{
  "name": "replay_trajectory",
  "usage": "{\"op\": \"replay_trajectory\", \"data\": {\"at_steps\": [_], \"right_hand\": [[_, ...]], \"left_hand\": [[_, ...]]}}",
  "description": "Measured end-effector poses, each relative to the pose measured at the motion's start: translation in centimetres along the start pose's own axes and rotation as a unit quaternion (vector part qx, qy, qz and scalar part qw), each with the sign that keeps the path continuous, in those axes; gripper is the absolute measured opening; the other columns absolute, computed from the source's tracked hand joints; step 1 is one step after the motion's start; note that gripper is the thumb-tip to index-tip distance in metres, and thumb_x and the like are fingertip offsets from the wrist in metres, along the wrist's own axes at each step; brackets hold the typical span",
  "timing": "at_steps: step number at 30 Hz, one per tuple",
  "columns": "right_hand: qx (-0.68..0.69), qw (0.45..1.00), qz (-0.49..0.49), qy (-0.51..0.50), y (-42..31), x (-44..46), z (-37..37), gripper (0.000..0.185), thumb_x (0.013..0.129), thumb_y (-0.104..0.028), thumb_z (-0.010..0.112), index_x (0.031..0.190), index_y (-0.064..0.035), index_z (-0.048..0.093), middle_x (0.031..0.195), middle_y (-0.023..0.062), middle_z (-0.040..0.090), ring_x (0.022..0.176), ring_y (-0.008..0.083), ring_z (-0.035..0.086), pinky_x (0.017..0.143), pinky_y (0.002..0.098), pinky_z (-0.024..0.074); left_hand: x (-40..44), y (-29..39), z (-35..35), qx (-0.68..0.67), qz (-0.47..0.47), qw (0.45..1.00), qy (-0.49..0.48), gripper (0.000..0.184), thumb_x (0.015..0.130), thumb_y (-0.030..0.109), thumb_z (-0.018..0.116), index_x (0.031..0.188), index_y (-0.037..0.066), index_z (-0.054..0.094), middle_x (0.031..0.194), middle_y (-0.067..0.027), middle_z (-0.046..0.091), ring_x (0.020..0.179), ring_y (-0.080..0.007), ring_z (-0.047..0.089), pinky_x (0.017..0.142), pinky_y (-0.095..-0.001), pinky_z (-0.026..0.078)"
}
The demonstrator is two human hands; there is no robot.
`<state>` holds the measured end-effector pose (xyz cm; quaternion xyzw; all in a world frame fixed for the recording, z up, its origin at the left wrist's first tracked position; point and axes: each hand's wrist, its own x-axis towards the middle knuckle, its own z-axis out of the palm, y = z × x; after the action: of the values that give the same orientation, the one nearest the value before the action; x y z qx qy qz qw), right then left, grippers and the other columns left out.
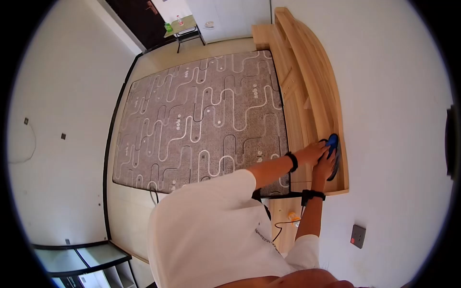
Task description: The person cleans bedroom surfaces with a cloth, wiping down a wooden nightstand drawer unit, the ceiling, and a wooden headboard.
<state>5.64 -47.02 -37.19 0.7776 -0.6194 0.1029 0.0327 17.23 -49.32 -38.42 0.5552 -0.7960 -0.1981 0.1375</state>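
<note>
Both hands meet at the near end of a wooden headboard shelf (319, 108). My left hand (312, 152), a black band at its wrist, reaches across with its fingers on a blue and dark item (333, 140). My right hand (325, 167), with a black strap and cable at the wrist, lies close beside it, fingers against the same item. The item is long and rounded, somewhat like a slipper; its exact kind cannot be made out. It rests along the shelf by the wall, partly covered by my fingers.
A patterned grey-brown mattress (201, 120) lies left of the headboard. A nightstand (283, 209) with an orange-topped container (294, 218) stands beneath my arms. A small table (187, 25) with bottles is by the far door. A wall socket (357, 236) is at right.
</note>
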Motion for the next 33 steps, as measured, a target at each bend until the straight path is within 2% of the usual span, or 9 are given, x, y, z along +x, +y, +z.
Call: {"op": "replay_trajectory", "data": {"at_steps": [9,14,16,21,23,24,27,29,33], "right_hand": [[-0.112,0.991,-0.071,0.02,2.4,-2.7,-0.1,0.059,0.084,-0.011,0.067,0.136,-0.0108,0.039,0.142,0.0196,0.04,0.1,0.0346,0.06,0.08,0.039,0.0557],[-0.099,0.994,-0.053,0.013,1.8,-2.8,0.3,0.04,0.09,-0.014,0.06,0.127,-0.0132,0.045,0.136,0.0168,0.046,0.1,0.0349,0.061,0.076,0.0395,0.0561],[-0.092,0.993,-0.077,0.021,1.7,-3.5,-0.1,0.042,0.089,-0.017,0.062,0.127,-0.0134,0.045,0.136,0.0165,0.046,0.1,0.0347,0.061,0.077,0.0407,0.0558],[-0.033,0.994,-0.094,-0.053,-2.3,-7.5,-4.6,0.046,0.083,-0.018,0.068,0.124,-0.0098,0.05,0.13,0.0168,0.053,0.103,0.0347,0.062,0.081,0.0436,0.0539],[0.151,0.935,-0.268,-0.178,-2.4,-9.3,-1.4,0.043,0.079,-0.015,0.069,0.119,-0.0044,0.057,0.121,0.0183,0.061,0.104,0.0355,0.062,0.086,0.0442,0.0515],[0.211,0.888,-0.318,-0.255,-4.1,-11.0,-1.8,0.04,0.08,-0.015,0.068,0.117,-0.0029,0.059,0.116,0.0192,0.063,0.106,0.0361,0.062,0.088,0.0431,0.0503],[0.329,0.766,-0.361,-0.418,-13.0,-18.4,-6.3,0.038,0.085,-0.023,0.067,0.116,-0.0007,0.062,0.112,0.0198,0.065,0.108,0.0357,0.061,0.093,0.0393,0.0477],[0.316,0.745,-0.408,-0.423,-18.8,-22.6,-10.0,0.038,0.087,-0.026,0.066,0.115,0.0001,0.061,0.11,0.02,0.065,0.105,0.0361,0.061,0.091,0.0393,0.0478],[0.304,0.706,-0.533,-0.354,-27.9,-29.8,-15.2,0.044,0.093,-0.039,0.06,0.109,0.0023,0.062,0.099,0.0208,0.065,0.092,0.0342,0.063,0.081,0.038,0.048]], "left_hand": [[-3.8,3.3,-0.7,-0.12,-0.034,0.992,-0.028,0.085,0.072,0.022,0.074,0.145,0.003,0.034,0.15,-0.0202,0.031,0.141,-0.0342,0.028,0.107,-0.0471,0.032],[-8.5,3.9,0.1,-0.204,-0.085,0.975,0.035,0.07,0.079,0.018,0.066,0.141,0.003,0.039,0.143,-0.0216,0.043,0.13,-0.0334,0.045,0.101,-0.0435,0.04],[-10.4,3.0,2.9,-0.231,-0.134,0.961,-0.078,0.059,0.081,0.028,0.065,0.132,0.003,0.049,0.13,-0.0199,0.056,0.111,-0.0377,0.058,0.094,-0.044,0.045],[-23.9,2.1,2.4,-0.351,-0.116,0.927,-0.062,0.067,0.082,0.022,0.064,0.141,0.001,0.039,0.133,-0.022,0.052,0.12,-0.0347,0.052,0.101,-0.0427,0.041],[-31.0,2.4,1.7,-0.395,-0.16,0.903,-0.047,0.072,0.081,0.014,0.066,0.143,-0.001,0.034,0.131,-0.0234,0.054,0.123,-0.0324,0.051,0.102,-0.041,0.04],[-34.5,2.2,2.1,-0.347,-0.142,0.925,0.058,0.077,0.079,0.014,0.069,0.145,0.001,0.031,0.132,-0.0225,0.052,0.123,-0.0329,0.05,0.102,-0.0409,0.04],[-44.4,1.1,3.3,-0.252,-0.128,0.94,0.191,0.086,0.079,0.019,0.077,0.147,0.006,0.026,0.137,-0.0206,0.048,0.125,-0.0336,0.047,0.103,-0.0412,0.039],[-51.5,3.0,1.1,-0.428,-0.115,0.877,0.187,0.077,0.082,0.026,0.076,0.143,0.005,0.033,0.128,-0.0185,0.055,0.12,-0.03,0.052,0.1,-0.0392,0.042],[-64.5,7.9,-2.4,-0.419,-0.24,0.846,0.226,0.053,0.095,0.037,0.059,0.133,0.003,0.043,0.094,-0.0146,0.064,0.092,-0.021,0.061,0.082,-0.0367,0.048]]}}
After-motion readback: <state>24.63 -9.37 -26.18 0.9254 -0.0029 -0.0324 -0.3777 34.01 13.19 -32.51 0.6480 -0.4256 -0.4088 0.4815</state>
